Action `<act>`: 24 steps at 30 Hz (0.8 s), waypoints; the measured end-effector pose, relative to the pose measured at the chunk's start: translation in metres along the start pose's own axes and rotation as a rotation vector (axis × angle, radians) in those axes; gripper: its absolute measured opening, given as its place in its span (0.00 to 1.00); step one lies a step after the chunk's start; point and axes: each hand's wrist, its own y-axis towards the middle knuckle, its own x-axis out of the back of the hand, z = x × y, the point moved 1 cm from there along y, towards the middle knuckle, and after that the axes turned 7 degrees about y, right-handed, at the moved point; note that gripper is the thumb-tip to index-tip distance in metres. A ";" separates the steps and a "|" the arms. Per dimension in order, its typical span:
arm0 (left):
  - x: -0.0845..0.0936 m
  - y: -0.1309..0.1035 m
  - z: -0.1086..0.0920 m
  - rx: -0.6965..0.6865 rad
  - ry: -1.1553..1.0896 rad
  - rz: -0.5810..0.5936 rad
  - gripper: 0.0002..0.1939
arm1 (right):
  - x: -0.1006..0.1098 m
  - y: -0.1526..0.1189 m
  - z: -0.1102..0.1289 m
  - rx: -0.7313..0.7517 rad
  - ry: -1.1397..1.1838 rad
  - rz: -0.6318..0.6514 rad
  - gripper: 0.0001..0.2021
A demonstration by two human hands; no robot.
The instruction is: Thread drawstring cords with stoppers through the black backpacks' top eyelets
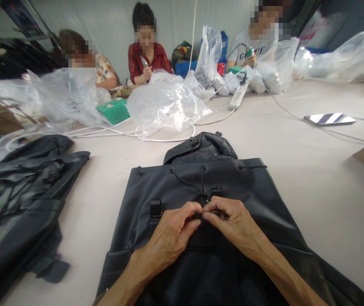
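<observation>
A black backpack [252,182] lies flat in front of me, its top edge away from me. A thin black drawstring cord [186,181] runs through eyelets there and down through a small cord stopper [202,194]. Just below the stopper, my left hand [173,227] pinches what looks like the end of the cord between thumb and finger. My right hand [232,216] meets it fingertip to fingertip, closed around a thin pointed metal tool [211,204] whose handle is hidden in the palm. A black buckle [155,208] sits left of my hands.
Another black bag [19,204] lies at the left. Across the table [312,170] are clear plastic bags [169,104], a green box [114,111], white cables and a power strip [239,95]. A phone [330,119] lies at the right. Several people sit opposite.
</observation>
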 end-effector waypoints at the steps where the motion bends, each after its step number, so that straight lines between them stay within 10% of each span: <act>1: 0.001 0.000 -0.001 0.011 -0.014 0.008 0.09 | 0.000 0.000 0.000 -0.004 0.009 0.008 0.05; 10: 0.004 0.000 0.000 0.112 -0.155 -0.028 0.06 | 0.014 -0.006 0.013 0.085 -0.045 -0.185 0.12; 24: 0.007 -0.002 0.001 0.121 -0.207 -0.003 0.06 | 0.010 -0.011 0.018 0.175 -0.255 0.089 0.13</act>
